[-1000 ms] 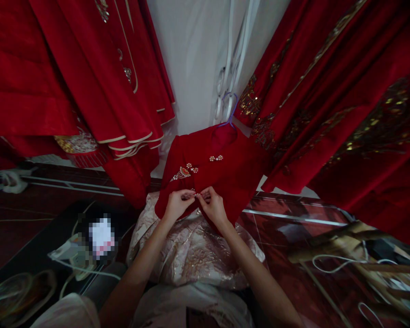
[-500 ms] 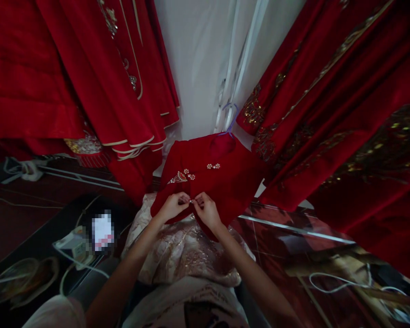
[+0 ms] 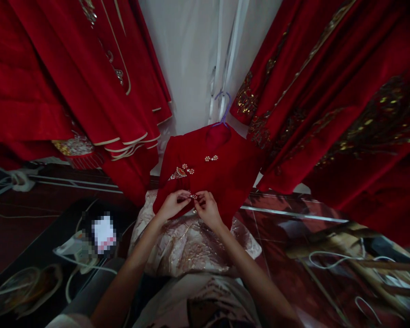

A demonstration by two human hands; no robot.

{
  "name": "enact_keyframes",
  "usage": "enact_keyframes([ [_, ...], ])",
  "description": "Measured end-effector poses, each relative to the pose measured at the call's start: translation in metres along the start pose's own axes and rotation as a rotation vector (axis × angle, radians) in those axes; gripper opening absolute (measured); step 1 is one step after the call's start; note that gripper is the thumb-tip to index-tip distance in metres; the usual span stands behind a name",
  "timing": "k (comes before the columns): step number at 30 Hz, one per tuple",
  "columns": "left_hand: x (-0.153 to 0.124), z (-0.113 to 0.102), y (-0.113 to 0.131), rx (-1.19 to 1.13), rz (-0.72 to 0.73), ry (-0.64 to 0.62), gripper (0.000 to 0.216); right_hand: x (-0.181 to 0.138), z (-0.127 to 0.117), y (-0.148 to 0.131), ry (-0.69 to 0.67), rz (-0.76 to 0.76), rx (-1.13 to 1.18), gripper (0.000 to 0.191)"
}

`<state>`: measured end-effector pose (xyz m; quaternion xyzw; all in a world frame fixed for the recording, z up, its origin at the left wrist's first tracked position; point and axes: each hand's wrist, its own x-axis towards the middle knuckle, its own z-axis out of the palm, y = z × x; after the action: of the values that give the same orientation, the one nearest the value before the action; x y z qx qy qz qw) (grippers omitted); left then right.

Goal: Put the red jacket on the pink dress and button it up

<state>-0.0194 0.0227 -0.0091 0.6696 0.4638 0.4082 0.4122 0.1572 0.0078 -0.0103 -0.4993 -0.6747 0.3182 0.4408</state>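
A small red garment [image 3: 222, 175] hangs in front of me on a purple hanger [image 3: 222, 109]. It carries pearl clasps [image 3: 211, 158] and a fan-shaped ornament [image 3: 178, 173]. My left hand [image 3: 172, 205] and my right hand [image 3: 208, 209] meet at its lower front edge. Both pinch a small pearl clasp [image 3: 193, 197] between their fingertips. A cream brocade skirt [image 3: 187, 241] lies under my forearms.
Long red embroidered robes hang at the left [image 3: 71, 82] and the right [image 3: 335, 105], with a white curtain [image 3: 191, 59] between them. White cables [image 3: 331, 259] cross the dark red glossy floor [image 3: 280, 228] at the right. A power strip [image 3: 77, 248] and sandals [image 3: 23, 287] lie at the lower left.
Both hands stay pinched at the same clasp on the garment's lower edge. The view has shifted slightly; the garment has barely moved.
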Motion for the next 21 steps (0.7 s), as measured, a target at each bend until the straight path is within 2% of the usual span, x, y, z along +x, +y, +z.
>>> enact_keyframes([
  [6,-0.005,0.006,-0.004,0.0,0.027,0.038,0.022,0.002,0.003,0.006,-0.04,0.007,0.099,0.016],
  [12,-0.012,-0.002,0.001,-0.03,0.006,0.03,0.023,0.007,0.006,0.001,-0.077,0.013,0.163,0.017],
  [16,-0.02,-0.012,0.024,0.06,0.042,0.041,0.023,0.009,-0.002,-0.015,-0.121,-0.004,0.197,0.016],
  [21,-0.032,-0.021,0.067,0.32,0.196,0.085,0.016,0.006,-0.021,-0.038,-0.225,-0.056,0.26,0.018],
])
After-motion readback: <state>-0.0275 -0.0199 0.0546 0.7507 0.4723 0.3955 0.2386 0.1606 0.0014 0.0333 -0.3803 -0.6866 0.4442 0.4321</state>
